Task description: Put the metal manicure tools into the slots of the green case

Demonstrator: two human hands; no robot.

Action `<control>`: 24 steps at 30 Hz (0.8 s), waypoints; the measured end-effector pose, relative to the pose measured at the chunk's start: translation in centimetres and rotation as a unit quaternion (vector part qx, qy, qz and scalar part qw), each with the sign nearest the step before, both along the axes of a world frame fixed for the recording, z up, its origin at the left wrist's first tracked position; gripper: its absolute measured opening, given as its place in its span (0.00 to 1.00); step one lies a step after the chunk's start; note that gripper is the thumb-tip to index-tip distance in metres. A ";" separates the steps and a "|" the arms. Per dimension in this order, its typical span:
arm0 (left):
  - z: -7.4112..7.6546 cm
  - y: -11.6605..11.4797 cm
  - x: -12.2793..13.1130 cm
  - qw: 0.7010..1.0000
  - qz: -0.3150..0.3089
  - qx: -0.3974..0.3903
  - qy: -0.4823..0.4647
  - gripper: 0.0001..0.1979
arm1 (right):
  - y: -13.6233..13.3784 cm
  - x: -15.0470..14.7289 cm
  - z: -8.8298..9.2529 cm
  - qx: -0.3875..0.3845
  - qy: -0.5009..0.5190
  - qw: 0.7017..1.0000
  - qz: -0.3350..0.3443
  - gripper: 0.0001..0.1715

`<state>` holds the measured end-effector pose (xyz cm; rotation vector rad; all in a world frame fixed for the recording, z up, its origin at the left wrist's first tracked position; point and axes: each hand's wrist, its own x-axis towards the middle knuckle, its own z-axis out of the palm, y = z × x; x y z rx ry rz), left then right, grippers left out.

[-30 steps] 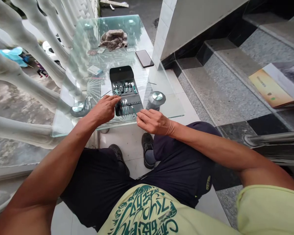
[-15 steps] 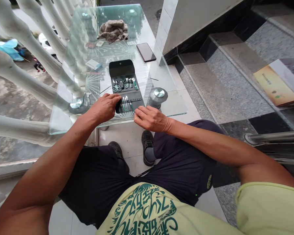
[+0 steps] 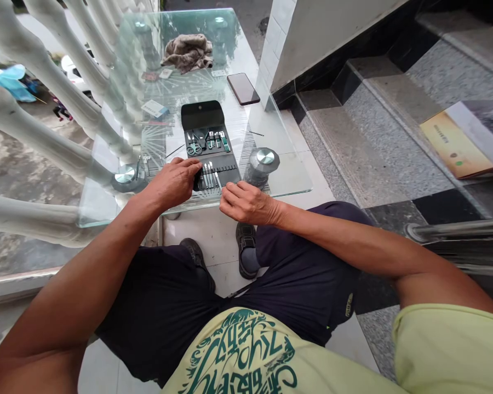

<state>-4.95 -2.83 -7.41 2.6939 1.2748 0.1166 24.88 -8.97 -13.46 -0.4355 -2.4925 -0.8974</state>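
Observation:
A black manicure case [image 3: 202, 115] lies unfolded on the glass table. Its upper section holds small scissors [image 3: 194, 148] and several nail clippers [image 3: 217, 140]. Slim metal tools [image 3: 206, 176] stand in loops on the lower section, with vacant loops to their right. My left hand [image 3: 176, 179] is closed on the case's left edge, its thumb hidden. By the lower right corner, my right hand [image 3: 248, 202] has its fingers curled in a pinch at the lower end of a slim nail tool [image 3: 218, 178], which slants toward the row of loops.
On the glass table [image 3: 287, 175] are a phone [image 3: 243, 88], a crumpled cloth [image 3: 188, 53], a small card packet [image 3: 155, 109] and a thin dark stick [image 3: 256, 133]. White balusters [image 3: 78, 145] border the left. Stone steps [image 3: 337, 137] rise at right, with a box [image 3: 456, 142] on them.
My right hand has shifted slightly left and down, and the slim tool at its fingers sits nearer the others in the loops. The left hand stays at the case's edge.

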 end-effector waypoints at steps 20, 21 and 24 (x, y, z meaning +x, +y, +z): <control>0.3 -0.3 0.4 1.000 0.008 -0.004 -0.009 0.34 | -0.6 -0.7 0.8 -0.045 0.006 0.999 -0.003 0.19; 0.2 -0.3 0.4 1.000 0.009 -0.005 -0.009 0.34 | -0.7 -0.6 0.8 -0.034 0.005 0.999 -0.003 0.19; 0.1 -0.3 0.4 1.000 0.014 -0.007 -0.008 0.33 | -0.8 -0.5 0.8 -0.022 0.001 1.000 -0.008 0.19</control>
